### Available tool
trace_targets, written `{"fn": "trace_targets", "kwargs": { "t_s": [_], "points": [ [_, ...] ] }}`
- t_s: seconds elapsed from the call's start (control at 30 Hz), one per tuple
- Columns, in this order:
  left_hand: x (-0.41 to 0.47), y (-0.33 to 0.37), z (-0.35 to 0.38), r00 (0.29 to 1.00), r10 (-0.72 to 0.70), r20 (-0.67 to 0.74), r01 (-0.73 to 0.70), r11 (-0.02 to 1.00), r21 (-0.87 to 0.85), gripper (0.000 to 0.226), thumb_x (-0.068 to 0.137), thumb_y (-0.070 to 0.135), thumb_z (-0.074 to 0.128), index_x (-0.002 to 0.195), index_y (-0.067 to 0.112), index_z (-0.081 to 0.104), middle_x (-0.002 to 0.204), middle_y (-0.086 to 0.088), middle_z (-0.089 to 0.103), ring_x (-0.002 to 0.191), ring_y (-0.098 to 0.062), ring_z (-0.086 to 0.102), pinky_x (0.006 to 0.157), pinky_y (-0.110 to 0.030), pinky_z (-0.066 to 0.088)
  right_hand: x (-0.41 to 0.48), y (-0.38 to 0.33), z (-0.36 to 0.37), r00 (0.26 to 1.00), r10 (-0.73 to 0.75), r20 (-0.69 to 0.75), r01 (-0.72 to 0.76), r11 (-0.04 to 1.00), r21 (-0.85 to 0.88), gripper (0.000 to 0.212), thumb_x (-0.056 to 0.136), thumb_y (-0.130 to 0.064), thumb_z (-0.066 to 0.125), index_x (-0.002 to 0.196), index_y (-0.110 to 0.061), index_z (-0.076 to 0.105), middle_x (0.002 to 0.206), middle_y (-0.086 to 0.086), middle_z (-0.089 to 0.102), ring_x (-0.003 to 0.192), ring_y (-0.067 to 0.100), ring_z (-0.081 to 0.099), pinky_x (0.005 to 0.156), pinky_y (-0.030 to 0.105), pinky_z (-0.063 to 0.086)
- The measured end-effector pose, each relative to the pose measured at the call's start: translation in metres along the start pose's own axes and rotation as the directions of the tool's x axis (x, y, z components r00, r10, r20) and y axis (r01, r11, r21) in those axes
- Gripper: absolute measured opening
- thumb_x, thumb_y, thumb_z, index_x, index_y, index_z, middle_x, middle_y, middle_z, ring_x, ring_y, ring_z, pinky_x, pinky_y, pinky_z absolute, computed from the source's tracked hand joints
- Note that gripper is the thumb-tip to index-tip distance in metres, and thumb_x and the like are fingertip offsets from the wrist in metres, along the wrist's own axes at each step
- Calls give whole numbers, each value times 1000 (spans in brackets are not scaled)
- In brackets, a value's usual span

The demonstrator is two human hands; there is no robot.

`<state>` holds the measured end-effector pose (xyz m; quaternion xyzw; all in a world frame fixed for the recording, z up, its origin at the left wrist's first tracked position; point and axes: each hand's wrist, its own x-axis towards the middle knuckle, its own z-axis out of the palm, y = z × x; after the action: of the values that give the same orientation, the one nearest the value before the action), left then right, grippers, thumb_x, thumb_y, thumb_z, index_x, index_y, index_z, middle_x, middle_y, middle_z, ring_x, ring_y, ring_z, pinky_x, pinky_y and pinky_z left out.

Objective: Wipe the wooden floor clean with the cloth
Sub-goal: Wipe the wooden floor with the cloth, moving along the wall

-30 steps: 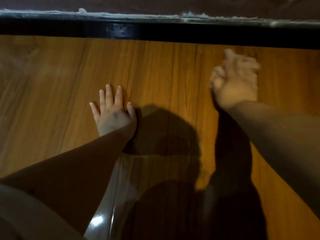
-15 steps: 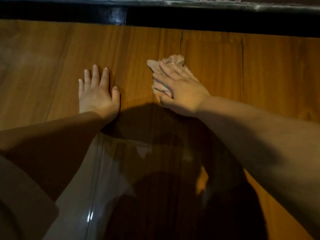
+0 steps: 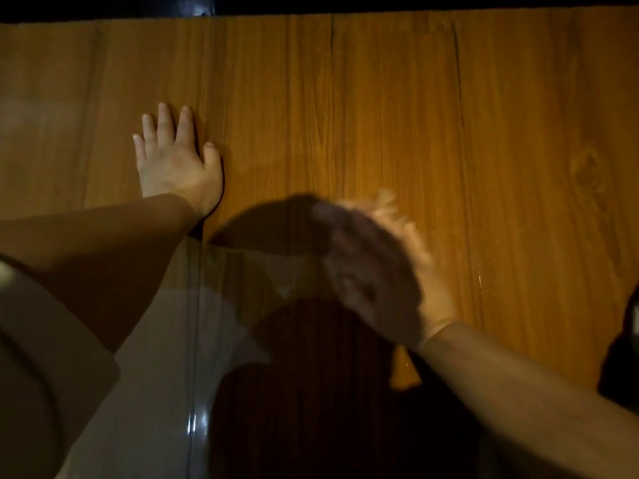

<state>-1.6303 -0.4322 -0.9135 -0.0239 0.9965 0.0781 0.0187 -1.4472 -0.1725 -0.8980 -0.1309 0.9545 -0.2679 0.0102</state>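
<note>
The wooden floor (image 3: 380,115) is orange-brown planks with dark seams. My left hand (image 3: 176,160) lies flat on it at the left, palm down, fingers apart and pointing away from me. My right hand (image 3: 377,271) is blurred with motion in the lower middle, half in shadow, pressing on the floor. A pale, blurred edge of the cloth (image 3: 383,200) shows just beyond its fingers; the rest of the cloth is hidden under the hand.
A black strip (image 3: 311,3) runs along the far edge of the floor. A glossy grey patch (image 3: 166,392) with a bright glint reflects near me at the lower left. A dark object (image 3: 622,357) sits at the right edge. My shadow covers the lower middle.
My right hand has swept with the cloth from the far right, over to the middle near my left hand, then back toward me. My left hand stayed planted flat.
</note>
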Motion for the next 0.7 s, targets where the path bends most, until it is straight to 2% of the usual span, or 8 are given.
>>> {"fn": "trace_targets", "kwargs": {
  "t_s": [0.1,0.17,0.3,0.4,0.5,0.6,0.63,0.7],
  "points": [
    [-3,-5,2,1000,19,7,-19,1000,12,66,95,48,24,154,20,15,162,-9,7,148,-28,1,119,-41,-1,-20,36,-21,787,595,-164,-617,768,-171,67,90,-43,35,154,-27,22,163,5,6,149,26,4,119,47,0],
    [-5,-6,3,1000,21,3,-21,1000,10,66,94,47,24,154,19,16,161,-10,8,148,-29,2,119,-42,-1,-26,22,-13,665,708,-239,-745,652,-140,65,95,-41,36,155,-24,18,163,8,2,149,29,2,119,44,-3],
    [-9,1,0,999,39,2,-39,999,1,65,95,45,25,154,18,16,161,-11,8,148,-30,2,119,-42,0,-21,-32,15,925,375,-66,-367,924,108,44,93,-14,60,136,-7,53,138,17,53,128,35,49,106,22,25],
    [-10,2,-1,999,53,-1,-53,999,-7,64,96,43,25,153,15,17,161,-12,8,148,-28,1,120,-43,-1,2,-12,3,995,89,52,-83,990,-117,53,92,-33,57,143,-24,46,157,6,29,145,29,25,118,41,11],
    [-10,1,-1,997,73,-19,-73,997,15,65,96,43,25,153,15,17,161,-10,6,148,-25,-3,118,-44,-4,45,31,-9,921,387,-50,-391,913,-121,67,94,-40,45,154,-28,19,163,2,6,149,24,3,120,47,2],
    [-13,2,2,997,29,-75,-29,1000,3,68,93,45,29,153,17,15,161,-13,0,148,-27,-3,118,-46,-4,88,40,-10,708,655,-264,-681,732,-11,78,93,-42,42,156,-17,5,163,8,5,149,26,1,121,44,1],
    [-19,5,3,998,6,-65,-6,1000,-7,70,92,47,29,154,17,14,161,-15,0,148,-28,-2,118,-46,-4,91,36,-5,704,655,-274,-685,728,-19,79,92,-41,43,155,-15,4,163,10,6,149,27,2,121,45,1],
    [-21,12,6,1000,-14,-2,14,1000,-11,73,90,50,27,154,18,11,161,-14,0,148,-29,-2,119,-47,-3,102,28,-3,896,426,-129,-439,892,-105,76,92,-39,44,156,-19,7,163,6,8,149,23,3,120,42,0]
  ]
}}
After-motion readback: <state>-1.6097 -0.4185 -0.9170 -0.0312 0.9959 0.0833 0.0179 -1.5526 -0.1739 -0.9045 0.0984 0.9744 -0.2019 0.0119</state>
